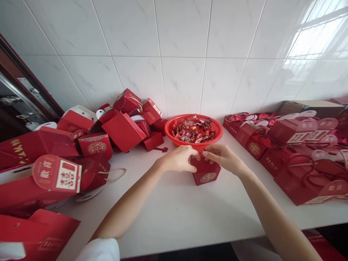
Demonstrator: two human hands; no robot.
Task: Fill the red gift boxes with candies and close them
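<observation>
A small red gift box with a round gold emblem stands on the white table just in front of a red plastic basket. My left hand is closed on the box's upper left side, thumb toward the front. At the top right of the same box, my right hand has its fingertips pinched at the upper edge. The fingers cover most of the box's top, so how its flaps lie is hidden. Red-wrapped candies fill the basket.
On the left lies a loose heap of red gift boxes, some with flaps up and cord handles. More red boxes are packed in rows at the right. A tiled wall rises behind the white table.
</observation>
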